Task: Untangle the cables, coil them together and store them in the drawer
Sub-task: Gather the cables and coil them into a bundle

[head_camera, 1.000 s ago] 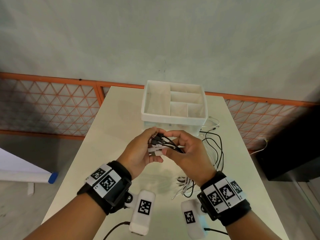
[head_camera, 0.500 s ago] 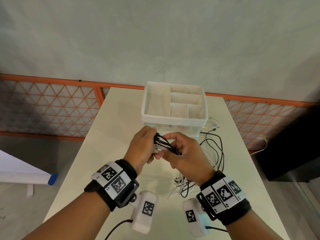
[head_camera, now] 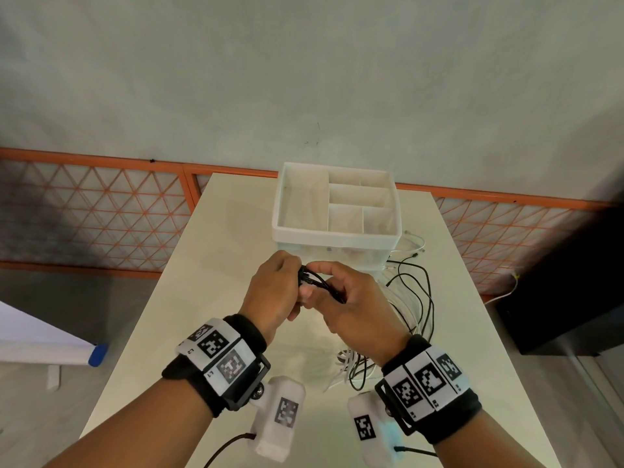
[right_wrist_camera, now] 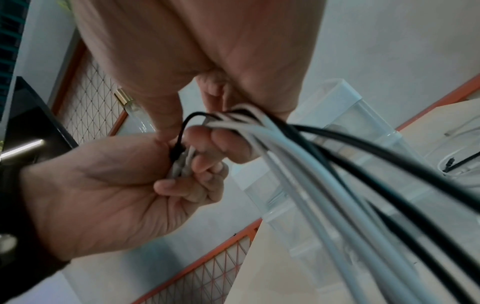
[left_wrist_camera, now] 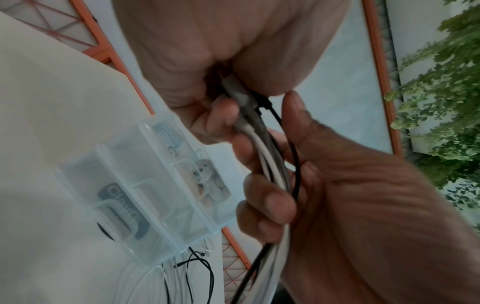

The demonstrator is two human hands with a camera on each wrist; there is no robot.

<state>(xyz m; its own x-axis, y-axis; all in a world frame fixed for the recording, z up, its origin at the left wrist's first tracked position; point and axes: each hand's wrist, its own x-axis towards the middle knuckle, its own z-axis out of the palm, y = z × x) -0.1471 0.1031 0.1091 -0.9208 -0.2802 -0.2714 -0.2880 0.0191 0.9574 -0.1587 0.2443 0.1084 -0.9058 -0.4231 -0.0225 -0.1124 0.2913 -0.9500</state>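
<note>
We hold one cable bundle (head_camera: pixel 320 284), left hand (head_camera: pixel 275 292) and right hand (head_camera: pixel 354 298) both gripping it; one drawer box (head_camera: pixel 334 236) stands just behind.

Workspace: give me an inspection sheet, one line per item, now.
Surface: pale table, cable slack lying on its right half.
Job's things: white and black cables bunched, ends together; drawer unit behind the hands, drawers closed.
Clutter: nothing seen.
Grippers: left hand pinches the plug ends; right hand grips the bundle just behind them.
Cables: loose loops trail right of the hands.
Surroundings: orange mesh fence, grey floor.
</note>
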